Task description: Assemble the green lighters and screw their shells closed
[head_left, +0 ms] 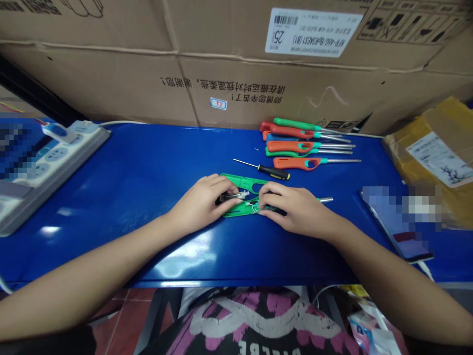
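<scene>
A green gas lighter's casing [236, 182] lies split into two halves on the blue table, one half behind the other. My left hand [205, 203] grips a clear fuel tank [240, 195] between thumb and fingers, over the left end of the casing. My right hand [291, 204] has its fingers closed on the front half of the lighter, by the trigger area, where thin pale wires show. The lighter's metal nozzle [325, 199] sticks out to the right past that hand. What lies under my right fingers is partly hidden. Just behind rests a black-and-yellow screwdriver [274, 171].
Several assembled lighters [295, 146] in orange, red and green are piled at the back, before a large cardboard box [221, 74]. A power strip [55, 158] lies left. On the right are a phone [391, 222] and a taped parcel [439, 162].
</scene>
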Demonstrator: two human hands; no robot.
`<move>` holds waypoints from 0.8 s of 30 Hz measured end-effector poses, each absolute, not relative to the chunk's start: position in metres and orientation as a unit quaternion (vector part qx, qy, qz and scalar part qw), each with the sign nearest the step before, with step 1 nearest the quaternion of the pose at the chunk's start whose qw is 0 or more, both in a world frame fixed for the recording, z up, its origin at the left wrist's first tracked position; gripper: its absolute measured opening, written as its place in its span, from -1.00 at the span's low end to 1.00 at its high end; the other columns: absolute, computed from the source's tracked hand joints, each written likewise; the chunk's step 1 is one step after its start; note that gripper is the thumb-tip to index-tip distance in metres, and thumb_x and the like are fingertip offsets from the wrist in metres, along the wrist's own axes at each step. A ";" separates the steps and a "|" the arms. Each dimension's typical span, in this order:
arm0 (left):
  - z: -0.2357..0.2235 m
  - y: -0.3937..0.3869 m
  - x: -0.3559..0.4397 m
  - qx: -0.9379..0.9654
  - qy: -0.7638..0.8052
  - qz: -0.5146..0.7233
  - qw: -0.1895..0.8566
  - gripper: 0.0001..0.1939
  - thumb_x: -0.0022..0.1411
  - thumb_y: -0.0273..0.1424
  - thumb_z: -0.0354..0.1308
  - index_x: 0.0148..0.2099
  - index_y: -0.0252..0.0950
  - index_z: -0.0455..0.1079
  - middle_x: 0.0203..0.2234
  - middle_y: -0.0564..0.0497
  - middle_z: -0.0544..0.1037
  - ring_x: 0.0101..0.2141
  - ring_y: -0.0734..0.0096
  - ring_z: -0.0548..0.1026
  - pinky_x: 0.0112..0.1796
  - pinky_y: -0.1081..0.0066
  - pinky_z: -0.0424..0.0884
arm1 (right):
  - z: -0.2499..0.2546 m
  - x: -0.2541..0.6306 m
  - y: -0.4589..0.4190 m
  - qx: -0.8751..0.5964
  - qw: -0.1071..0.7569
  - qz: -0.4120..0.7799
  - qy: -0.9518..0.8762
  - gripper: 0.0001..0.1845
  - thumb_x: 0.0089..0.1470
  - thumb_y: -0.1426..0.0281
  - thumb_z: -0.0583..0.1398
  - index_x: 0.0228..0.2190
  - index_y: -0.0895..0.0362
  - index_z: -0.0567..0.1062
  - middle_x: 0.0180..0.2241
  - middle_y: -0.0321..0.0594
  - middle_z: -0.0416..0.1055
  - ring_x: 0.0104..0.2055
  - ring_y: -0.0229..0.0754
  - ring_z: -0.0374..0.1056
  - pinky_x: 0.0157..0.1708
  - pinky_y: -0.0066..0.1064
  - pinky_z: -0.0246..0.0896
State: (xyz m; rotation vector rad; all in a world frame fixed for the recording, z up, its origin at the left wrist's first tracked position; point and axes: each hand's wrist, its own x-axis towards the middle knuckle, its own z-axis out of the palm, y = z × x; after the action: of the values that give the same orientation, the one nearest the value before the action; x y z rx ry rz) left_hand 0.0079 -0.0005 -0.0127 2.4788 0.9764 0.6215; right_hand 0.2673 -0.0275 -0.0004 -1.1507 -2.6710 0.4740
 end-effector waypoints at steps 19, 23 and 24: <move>-0.006 -0.015 0.019 0.696 0.413 0.229 0.542 -0.67 0.35 -0.22 0.16 -0.35 -0.36 0.55 -0.71 0.13 0.37 -0.69 0.61 0.19 -0.64 0.56 0.12 | -0.006 0.262 -0.026 -0.409 0.299 0.345 -0.790 -0.90 0.19 0.40 0.24 -0.33 0.15 0.57 -0.44 -0.30 0.44 -0.52 -0.41 0.27 -0.55 -0.56 0.16; -0.004 -0.014 0.020 0.719 0.393 0.238 0.521 -0.69 0.35 -0.29 0.16 -0.39 -0.35 0.53 -0.62 0.09 0.48 -0.60 0.58 0.31 -0.52 0.55 0.26 | -0.006 0.262 -0.027 -0.406 0.303 0.331 -0.796 -0.90 0.20 0.43 0.24 -0.34 0.15 0.57 -0.45 -0.31 0.44 -0.53 -0.41 0.24 -0.55 -0.55 0.13; -0.004 -0.014 0.020 0.725 0.388 0.238 0.517 -0.70 0.35 -0.30 0.16 -0.39 -0.34 0.53 -0.58 0.07 0.52 -0.56 0.56 0.35 -0.47 0.54 0.30 | -0.005 0.262 -0.027 -0.408 0.303 0.329 -0.796 -0.90 0.20 0.43 0.24 -0.35 0.15 0.57 -0.45 -0.31 0.44 -0.53 -0.41 0.23 -0.55 -0.55 0.13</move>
State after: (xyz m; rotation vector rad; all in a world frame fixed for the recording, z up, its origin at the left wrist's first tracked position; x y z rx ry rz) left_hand 0.0204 -0.0140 -0.0041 1.7403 0.9325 0.5721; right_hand 0.2619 -0.0265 -0.0055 -1.0802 -2.1095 0.8727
